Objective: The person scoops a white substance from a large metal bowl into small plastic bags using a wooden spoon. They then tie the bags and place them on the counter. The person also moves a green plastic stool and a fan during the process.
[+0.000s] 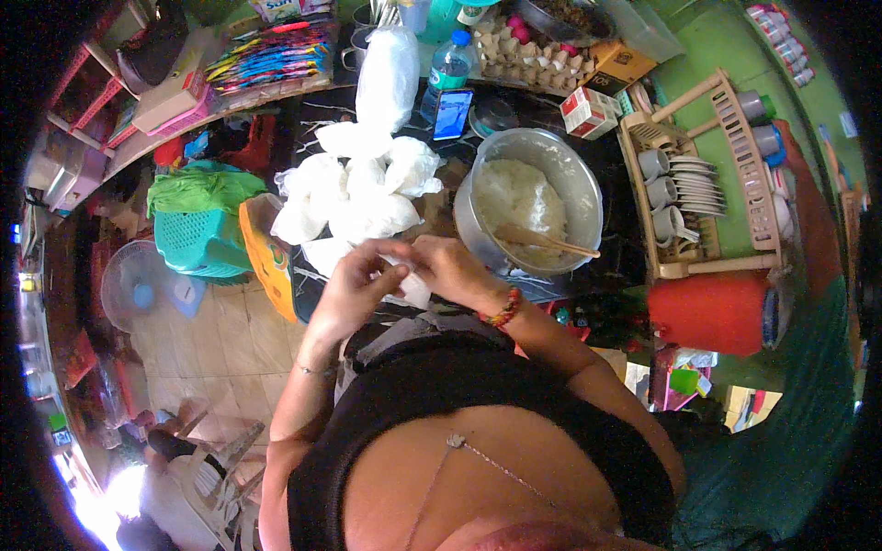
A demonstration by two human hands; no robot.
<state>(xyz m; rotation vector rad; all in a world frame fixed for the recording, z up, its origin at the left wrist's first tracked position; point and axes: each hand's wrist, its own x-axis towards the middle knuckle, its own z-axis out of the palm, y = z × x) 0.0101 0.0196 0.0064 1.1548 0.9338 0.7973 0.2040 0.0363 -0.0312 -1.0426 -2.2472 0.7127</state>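
Sitting between left grip — hold unclear — and pinching right grip is a white bag.

The head fisheye looks down, close over a dark table.

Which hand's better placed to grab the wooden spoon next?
Probably the right hand: it's beside the pot holding the wooden spoon. The left hand is farther off, below the filled white bags. Both are at a small white bag, so neither looks free.
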